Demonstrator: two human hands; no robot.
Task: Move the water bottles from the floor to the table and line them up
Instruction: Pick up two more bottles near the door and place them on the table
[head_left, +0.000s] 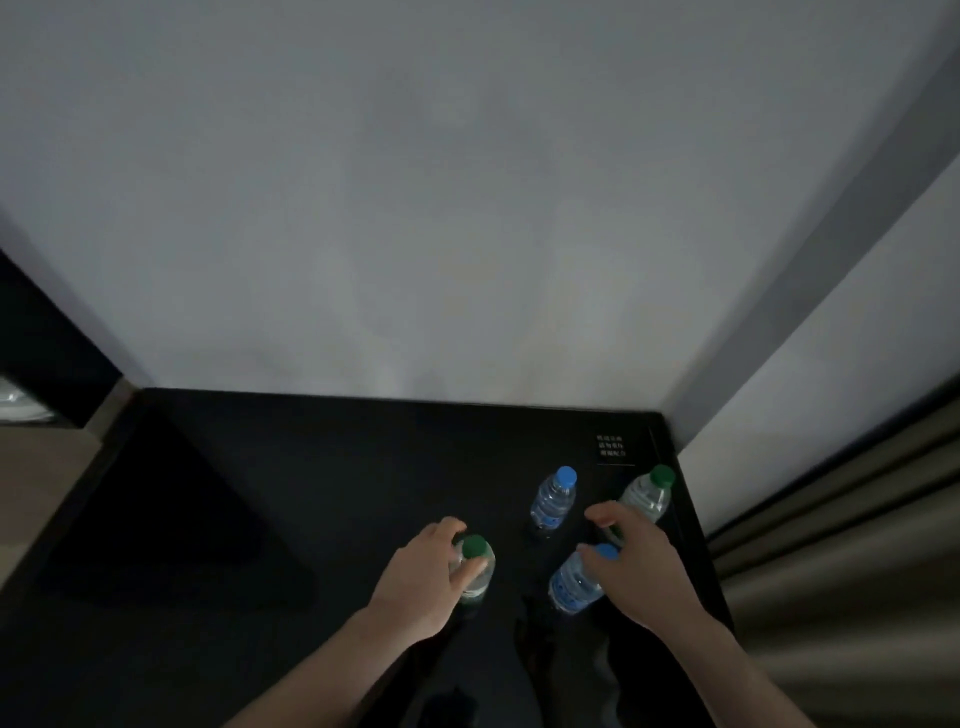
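Head view looks down on a black counter (322, 467) set into a corner of pale walls (467, 182), with a brown curtain (857, 571) hanging on the right. Four water bottles stand upright on the right half of the counter. The left hand (426, 571) has its grip clamped on a green-capped bottle (474, 569): the thumb lies across the near side of the neck and the fingers curl round the far side, with the green cap showing between them. The right hand (636, 558) reaches over a blue-capped bottle (576, 582) at the near right; its fingers are spread and bent above the cap, covering part of it, and I cannot tell whether that grip is clamped on the bottle or only hovering at it. Behind these two, a second blue-capped bottle (553, 501) stands free between the hands, touching neither. A second green-capped bottle (647, 496) stands at the far right, near the counter's edge, its lower part hidden behind the right hand's fingers. A small patch of white print (611, 447) sits on the counter near the back right corner; the characters are too small to read. At the far left, a strip of light floor (47, 467) shows beside the counter.
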